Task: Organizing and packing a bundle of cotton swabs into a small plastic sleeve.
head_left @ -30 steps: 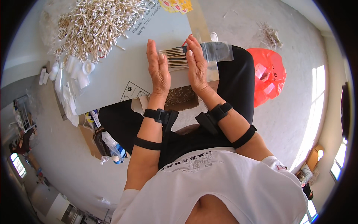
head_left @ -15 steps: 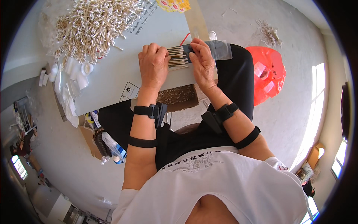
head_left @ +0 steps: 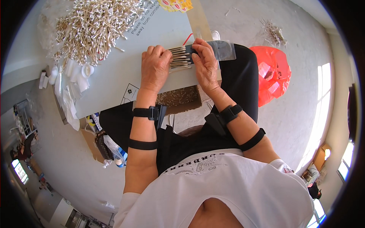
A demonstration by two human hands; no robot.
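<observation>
Over the table's near right part, my left hand (head_left: 155, 69) is closed on the left ends of several cotton swabs (head_left: 180, 57), laid side by side with their tips to the right. To their right, my right hand (head_left: 207, 68) pinches a flat clear plastic pouch (head_left: 225, 51) with a dark part by the swab tips. Most of that pouch stretches right, past the table edge and above my thigh. One swab lies a little below the row. Whether any tips are inside the pouch, I cannot tell.
A big heap of cotton swabs (head_left: 97, 28) covers the table's far left. White rolls and plastic film (head_left: 78, 78) lie at its left edge, yellow packets (head_left: 176, 4) at the far edge. Below stands an open cardboard box (head_left: 180, 99) of swabs. A red plastic bag (head_left: 273, 76) rests on the floor.
My left hand and forearm have shifted slightly left. The swabs have moved a little left too, while my right hand stays almost in place with the pouch.
</observation>
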